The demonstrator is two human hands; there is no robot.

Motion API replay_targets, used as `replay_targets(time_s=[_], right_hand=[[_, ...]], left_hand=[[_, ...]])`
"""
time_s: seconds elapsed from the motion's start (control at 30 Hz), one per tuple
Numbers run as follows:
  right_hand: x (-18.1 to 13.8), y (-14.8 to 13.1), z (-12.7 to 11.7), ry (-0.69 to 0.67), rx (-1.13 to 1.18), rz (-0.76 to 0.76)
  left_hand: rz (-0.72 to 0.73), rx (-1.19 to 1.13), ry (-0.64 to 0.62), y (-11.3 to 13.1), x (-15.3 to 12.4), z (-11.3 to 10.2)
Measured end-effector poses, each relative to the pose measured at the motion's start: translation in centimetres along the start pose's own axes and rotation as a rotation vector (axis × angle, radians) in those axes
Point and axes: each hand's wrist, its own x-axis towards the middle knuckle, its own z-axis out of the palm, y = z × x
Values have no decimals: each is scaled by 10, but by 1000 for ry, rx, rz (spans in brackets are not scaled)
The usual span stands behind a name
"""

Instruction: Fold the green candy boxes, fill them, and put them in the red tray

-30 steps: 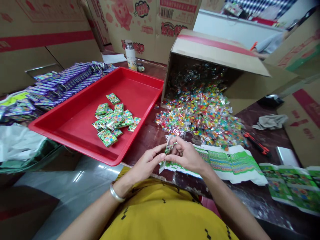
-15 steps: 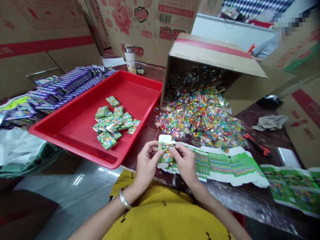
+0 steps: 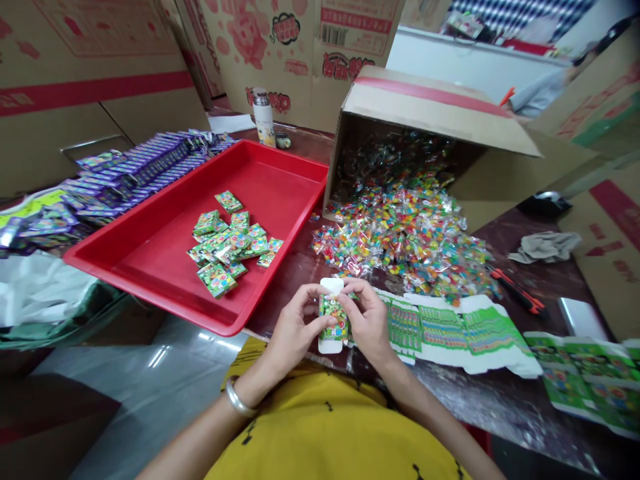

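A small green candy box (image 3: 333, 320) with white end flaps sticking out at top and bottom is between my hands, just over the table's front edge. My left hand (image 3: 299, 327) grips its left side, thumb on the printed front. At the box's upper right, the thumb and fingers of my right hand (image 3: 367, 319) pinch near the top flap. Flat green box blanks (image 3: 443, 331) lie fanned out to the right of my right hand. Beyond my hands, small clear bags of colourful candies (image 3: 400, 240) spill from a tipped cardboard box (image 3: 435, 97).
A red tray (image 3: 150, 260) on the left holds several filled green boxes (image 3: 227, 247). Purple packs (image 3: 145, 167) are stacked behind it. A thermos (image 3: 263, 119), a red-and-black cutter (image 3: 517, 292), a grey cloth (image 3: 545, 247) and more green printed sheets (image 3: 590, 380) lie around. A person's sleeve (image 3: 540, 97) shows behind.
The box now stands straighter, with its bottom flap showing below. My right fingers have moved up to its top end. The view has shifted slightly.
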Motion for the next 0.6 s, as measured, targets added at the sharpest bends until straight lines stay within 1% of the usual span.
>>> replay_targets(time_s=[0.07,0.13,0.2,0.27,0.37,0.43,0.53,0.6], right_hand=[[3,-1,0,9,93,33],[6,-3,-1,-50,154,55],[11,-4,-3,-142,181,83],[15,-5,-8,-220,186,153],[23,-5,-14,-274,162,272],[28,-4,-17,-277,174,312],[32,-5,-19,-273,181,322],[31,-8,-19,-270,107,248]], left_hand=[[13,-25,56,0,-1,2],[5,-17,82,0,-3,2],[3,30,70,1,-5,1],[25,90,52,1,-7,-1],[54,166,18,3,-8,-4],[66,191,-12,4,-8,-4],[69,184,-43,5,-7,-3],[56,174,-45,6,-6,-3]])
